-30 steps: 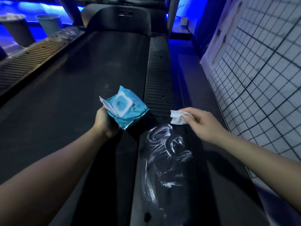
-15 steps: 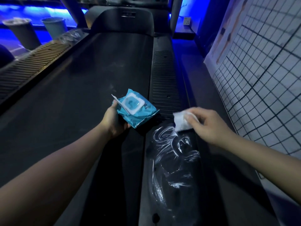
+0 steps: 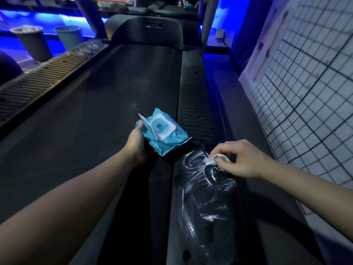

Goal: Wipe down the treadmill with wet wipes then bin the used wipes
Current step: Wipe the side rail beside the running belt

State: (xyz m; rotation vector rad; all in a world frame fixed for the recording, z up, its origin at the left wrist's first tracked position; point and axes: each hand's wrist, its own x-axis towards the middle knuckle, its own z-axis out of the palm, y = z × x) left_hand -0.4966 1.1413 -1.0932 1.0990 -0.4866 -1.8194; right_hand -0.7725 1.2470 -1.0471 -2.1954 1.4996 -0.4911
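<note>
The right hand has its grip closed in a pinch on a crumpled white wipe. The fingers curl over it and press it onto the smooth near part of the treadmill's right rail. The left hand has its grip wrapped round the left end of a blue pack, held just above the belt with its white flap lifted.

Wet white streaks swirl over the rail from the wipe toward the near end, so that stretch looks wiped. Just beyond the wipe, the ribbed part of the same rail runs far up the scene and shows no streaks; it looks untouched. The belt is dull, with a pale dusty patch near its middle, and also appears unwiped. The left rail has a faint sheen at its far end, but whether that is moisture cannot be told. The hood at the far end shows no marks.

The job therefore seems at an early stage: one short section done, most of the rails, the belt and the hood left. Two bins stand far left, well apart from both hands. With the wipe in use and the pack open, binning has not begun; that step waits until the wiping is finished.
</note>
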